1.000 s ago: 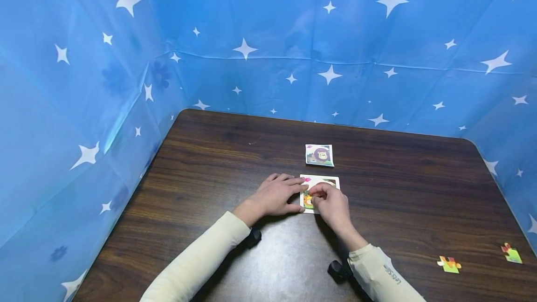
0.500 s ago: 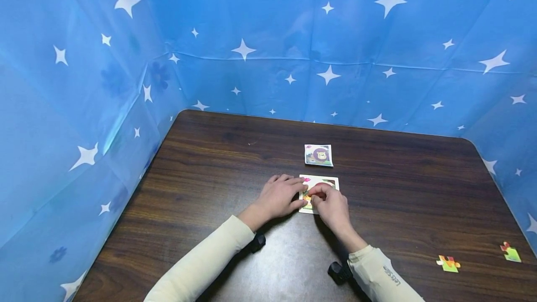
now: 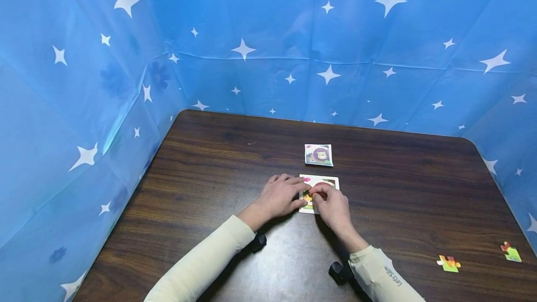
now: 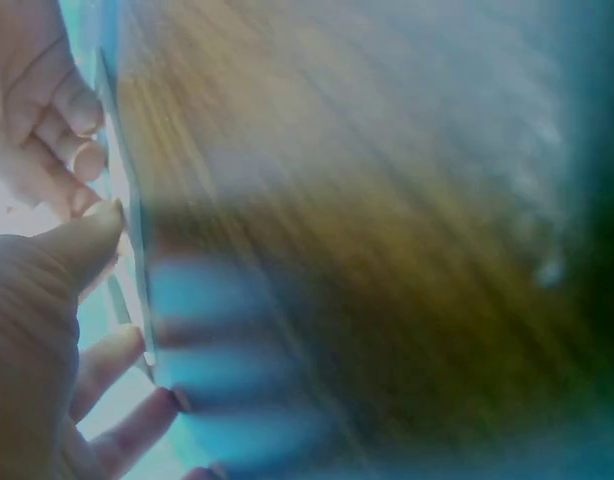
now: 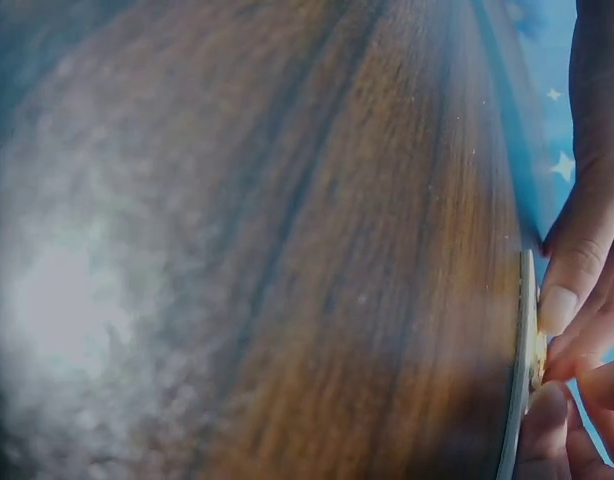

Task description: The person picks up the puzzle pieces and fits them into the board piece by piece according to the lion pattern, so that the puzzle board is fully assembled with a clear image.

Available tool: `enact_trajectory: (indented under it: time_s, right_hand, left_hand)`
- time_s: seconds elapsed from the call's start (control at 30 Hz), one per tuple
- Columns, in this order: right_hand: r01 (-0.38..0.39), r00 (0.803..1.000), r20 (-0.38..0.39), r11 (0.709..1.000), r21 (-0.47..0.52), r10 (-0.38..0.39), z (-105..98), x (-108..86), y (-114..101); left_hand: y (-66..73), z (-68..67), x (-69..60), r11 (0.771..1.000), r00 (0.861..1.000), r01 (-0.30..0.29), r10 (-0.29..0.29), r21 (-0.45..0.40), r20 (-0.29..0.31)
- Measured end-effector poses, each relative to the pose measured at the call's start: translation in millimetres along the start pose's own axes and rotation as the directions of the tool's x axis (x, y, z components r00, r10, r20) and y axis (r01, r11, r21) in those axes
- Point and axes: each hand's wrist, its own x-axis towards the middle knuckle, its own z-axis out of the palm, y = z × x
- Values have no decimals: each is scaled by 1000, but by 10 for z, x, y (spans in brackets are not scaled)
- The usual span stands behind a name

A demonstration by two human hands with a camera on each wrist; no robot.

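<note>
A small white-edged jigsaw board (image 3: 331,181) with a colourful picture lies flat near the middle of the table. My left hand (image 3: 280,198) rests at its left edge, fingers extended onto it and the thumb on the near-left part. Over the middle of the board my right hand (image 3: 333,206) pinches a puzzle piece between thumb and forefinger. Most of that piece is hidden by the fingertips. Orange and yellow patches (image 3: 308,198) show on the board between the two hands. In the right wrist view the board (image 5: 520,370) is seen edge-on, the fingertips meeting over it.
Behind the board lies a picture card (image 3: 319,155) of a lion. Two loose puzzle pieces, one orange and green (image 3: 449,264) and one green and red (image 3: 511,251), lie at the right of the brown table (image 3: 398,185). A blue star-patterned curtain (image 3: 268,27) encloses the table.
My left hand has slid slightly right, its thumb now further onto the board. The right hand stays in place, with a small shift at its fingertips.
</note>
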Motion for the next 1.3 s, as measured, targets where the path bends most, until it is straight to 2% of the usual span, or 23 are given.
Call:
enact_trajectory:
  time_s: [0.13,0.3,0.5,0.8,1.03,1.3]
  right_hand:
    - [-11,1000,2,1000,8,11,-11,4,9]
    - [-30,1000,2,999,30,30,-24,4,25]
    - [-28,1000,3,999,33,28,-35,2,33]
    - [-49,999,14,997,57,48,-35,12,61]
    - [-52,998,21,996,67,51,-41,24,103]
    - [-48,999,29,996,79,46,-47,32,116]
  left_hand:
    - [3,-27,4,1000,1000,-18,18,-5,18]
    - [3,-76,-16,995,995,-76,72,70,62]
    - [10,-91,-43,985,992,-114,107,129,60]
    - [49,-85,-23,990,996,-80,74,114,54]
    - [43,-51,-33,996,996,-54,48,76,78]
    - [57,-32,-37,996,999,-40,38,83,27]
